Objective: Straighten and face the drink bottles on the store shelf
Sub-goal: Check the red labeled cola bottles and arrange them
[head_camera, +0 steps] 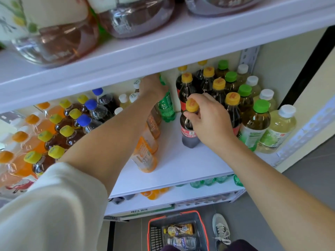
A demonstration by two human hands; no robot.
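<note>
Cream sleeve (45, 205) on the L arm filled the near corner, w/ the forearm running up over the white shelf (181, 165). That shelf had a bare lane down its middle, btwn the orange bottles (145, 154) on the left and the cola block (217, 95) w/ yellow caps on the right. Red basket (148, 234) sat on the floor below, a couple of bottles in it. Left hand (152, 87) reached to the back and gripped the green bottle (165, 107) at its neck, fingertips partly hidden under the upper shelf lip. Right hand (208, 116) pinched the front cola bottle (189, 134) just under its yellow cap (192, 105). That bottle stood upright, a bit ahead of and apart from its block, at the edge of the lane, red label showing toward the camera. Step in hand looked like squaring these two. Best way, prob.: twist at the neck w/ the base flat on the shelf till the label faced out, then slide the cola back against its row. The green one likely wanted drawing fwd down the lane. A grip that high could tip a bottle, so slow slides, no lifting.
</note>
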